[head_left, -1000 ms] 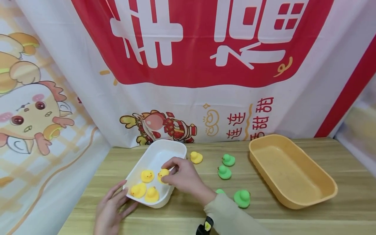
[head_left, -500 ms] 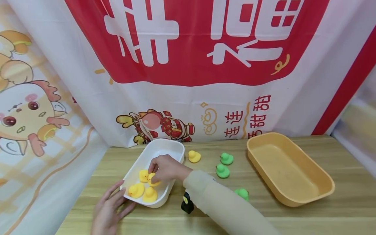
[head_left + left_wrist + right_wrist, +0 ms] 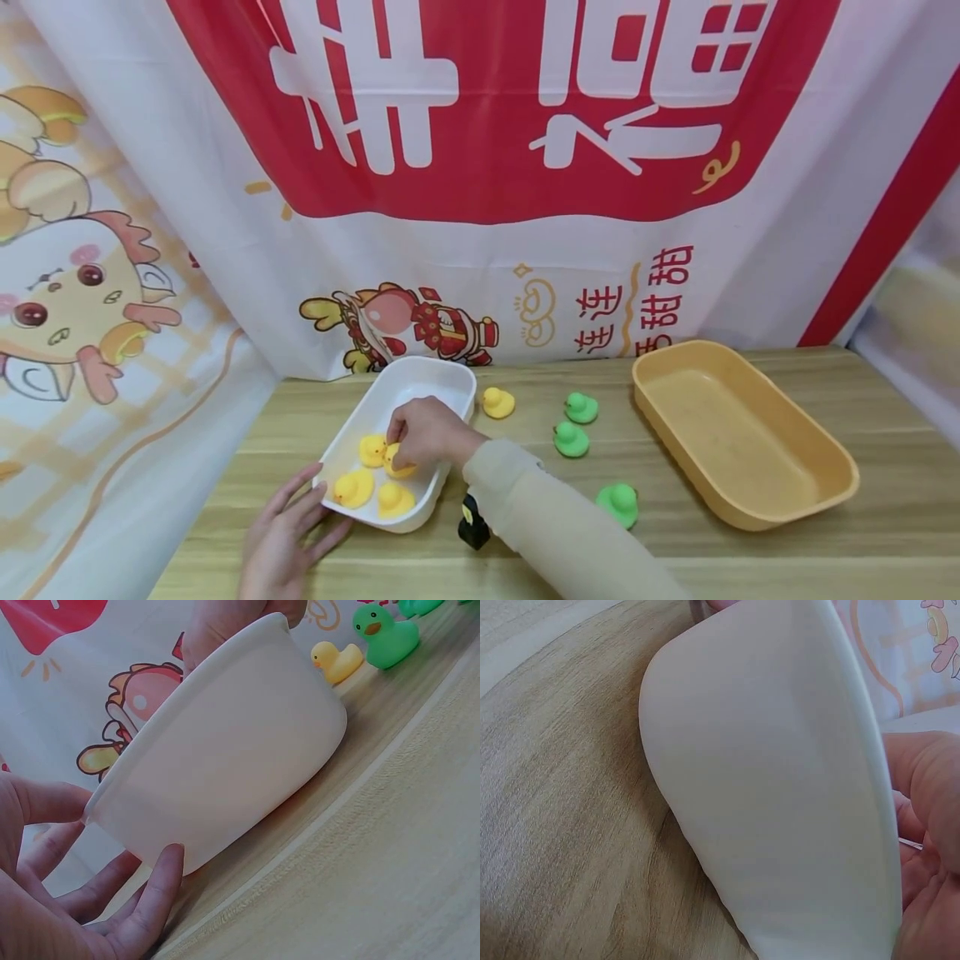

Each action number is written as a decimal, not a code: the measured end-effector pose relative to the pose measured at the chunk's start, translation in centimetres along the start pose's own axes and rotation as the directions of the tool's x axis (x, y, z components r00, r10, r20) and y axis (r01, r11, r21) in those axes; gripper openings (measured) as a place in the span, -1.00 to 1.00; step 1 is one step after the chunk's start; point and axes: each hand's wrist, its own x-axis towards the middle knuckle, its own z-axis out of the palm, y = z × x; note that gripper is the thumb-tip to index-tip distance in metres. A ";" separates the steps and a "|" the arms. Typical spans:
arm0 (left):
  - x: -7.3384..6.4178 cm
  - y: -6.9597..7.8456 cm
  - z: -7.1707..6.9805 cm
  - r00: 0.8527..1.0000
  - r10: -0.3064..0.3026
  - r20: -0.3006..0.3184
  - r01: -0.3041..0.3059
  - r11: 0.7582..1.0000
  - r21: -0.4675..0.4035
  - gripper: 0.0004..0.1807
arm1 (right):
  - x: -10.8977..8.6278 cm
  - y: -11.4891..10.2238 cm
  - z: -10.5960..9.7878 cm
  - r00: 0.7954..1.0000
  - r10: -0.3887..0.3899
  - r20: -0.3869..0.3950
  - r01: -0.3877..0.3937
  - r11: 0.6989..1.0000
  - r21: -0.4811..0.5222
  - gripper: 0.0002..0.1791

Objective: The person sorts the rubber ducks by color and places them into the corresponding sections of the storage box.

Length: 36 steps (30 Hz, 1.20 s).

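A white rectangular bin (image 3: 438, 373) stands at the left of the table. My right hand (image 3: 429, 433) reaches into it, thumb and fingers pinching a yellow rubber duck (image 3: 401, 467) low over the floor. Other yellow ducks lie around it: one duck (image 3: 371, 450) just left, one (image 3: 353, 488) in the near left corner, one (image 3: 395, 501) by the near wall. My left hand (image 3: 281, 533) touches the bin's near left corner with fairly straight, spread fingers. The left wrist view shows fingertips (image 3: 172, 859) against the outer wall. In the right wrist view, the bin's wall hides the held duck.
One yellow duck (image 3: 498, 403) sits on the table right of the bin. Green ducks stand further right: two at the back, including one (image 3: 572, 439), and another green duck (image 3: 619, 505) beside my sleeve. An orange bin (image 3: 750, 442) stands at right. A printed cloth (image 3: 495, 300) hangs behind.
My right hand moved left inside the bin with the pinched duck, bringing it close to the duck on its left. The near-wall duck shifted slightly right. My left hand stayed at the corner.
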 end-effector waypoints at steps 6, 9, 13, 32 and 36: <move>0.1 0.0 -0.1 1.000 -0.006 -0.003 0.006 1.000 0.010 -0.56 | 0.0 0.1 0.0 1.000 -0.011 0.009 0.011 1.000 -0.004 -0.74; 0.1 0.0 -0.1 1.000 -0.006 0.001 0.006 1.000 0.014 -0.56 | -0.1 0.2 0.0 1.000 -0.005 0.012 0.005 1.000 0.004 -0.75; 0.0 0.0 -0.2 1.000 -0.004 0.005 0.004 1.000 0.003 -0.59 | 0.0 0.3 0.1 1.000 -0.004 0.005 0.004 1.000 0.006 -0.76; 0.0 0.0 -0.2 1.000 -0.018 0.011 0.018 1.000 -0.014 -0.64 | -0.1 0.6 0.2 1.000 0.005 0.006 -0.005 1.000 0.028 -0.77; 0.0 0.0 -0.1 1.000 -0.013 0.014 0.014 1.000 -0.016 -0.64 | -0.1 0.7 0.2 1.000 0.010 -0.002 -0.010 0.999 0.034 -0.76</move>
